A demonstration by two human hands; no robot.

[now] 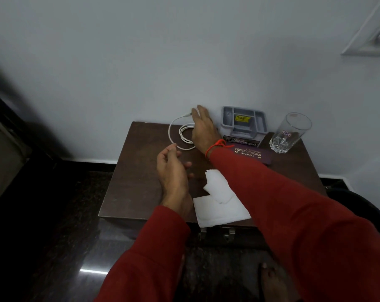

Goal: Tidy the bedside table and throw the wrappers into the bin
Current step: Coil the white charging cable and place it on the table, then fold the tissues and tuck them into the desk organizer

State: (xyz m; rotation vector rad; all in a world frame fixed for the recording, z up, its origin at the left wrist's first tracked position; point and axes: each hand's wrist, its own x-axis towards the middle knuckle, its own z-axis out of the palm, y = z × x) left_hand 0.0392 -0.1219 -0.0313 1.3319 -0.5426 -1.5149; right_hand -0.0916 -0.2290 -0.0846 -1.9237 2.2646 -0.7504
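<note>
White tissue sheets [219, 205] lie at the worktop's [137, 188] near edge; just beyond, the left hand [172, 171] hovers with fingers loosely spread, holding nothing. Toward the far edge the right hand [203, 129] rests flat on the coiled white cable [180, 136], beside a grey organiser tray [243, 123], a spectacle case [252, 154] and a glass [290, 132] at the far right corner

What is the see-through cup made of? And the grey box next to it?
The cup looks like clear glass: you see through it, and its thick cut base sparkles. The grey box looks like matte moulded plastic, with smooth rounded compartments and a yellow sticker.
</note>
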